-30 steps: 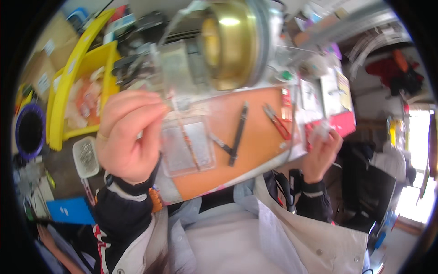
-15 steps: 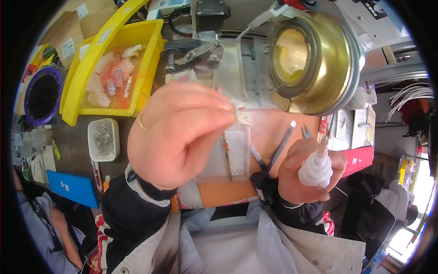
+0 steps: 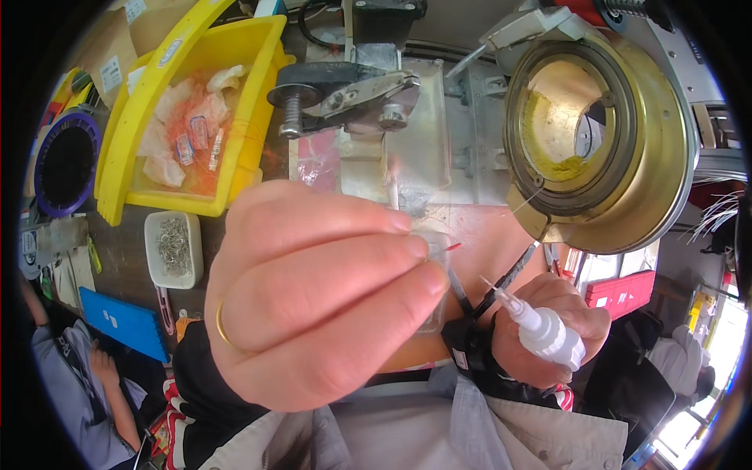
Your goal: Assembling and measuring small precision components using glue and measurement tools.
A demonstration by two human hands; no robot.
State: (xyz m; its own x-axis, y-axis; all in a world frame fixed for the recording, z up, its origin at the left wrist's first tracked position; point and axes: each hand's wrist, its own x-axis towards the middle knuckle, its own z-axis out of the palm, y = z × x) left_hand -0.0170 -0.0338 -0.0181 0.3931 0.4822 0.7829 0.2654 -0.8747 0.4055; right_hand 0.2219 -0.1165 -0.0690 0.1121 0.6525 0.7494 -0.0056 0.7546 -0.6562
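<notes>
Brass fills the upper right: a big ring housing [image 3: 599, 133] with yellow residue inside, mounted on the metal fixture [image 3: 415, 125] behind my work. Left of it sits a yellow bin [image 3: 192, 117] of crumpled wipes, and nearer me a small white tray [image 3: 173, 248] of metal bits.

My left hand [image 3: 313, 301] is raised close to the camera, fingers pinched together on a small clear piece [image 3: 435, 243] with a thin red-tipped wire [image 3: 453, 247] sticking out toward the right. My right hand [image 3: 548, 329] is closed round a white dropper bottle [image 3: 540, 333], nozzle aimed up-left at the wire, just short of it.

I judge the risks like this: the left hand hides most of the clear piece from me, so the nozzle could miss; a hard squeeze would flood my fingertips; a loose pinch would drop the piece onto the orange mat [image 3: 501, 239].
</notes>
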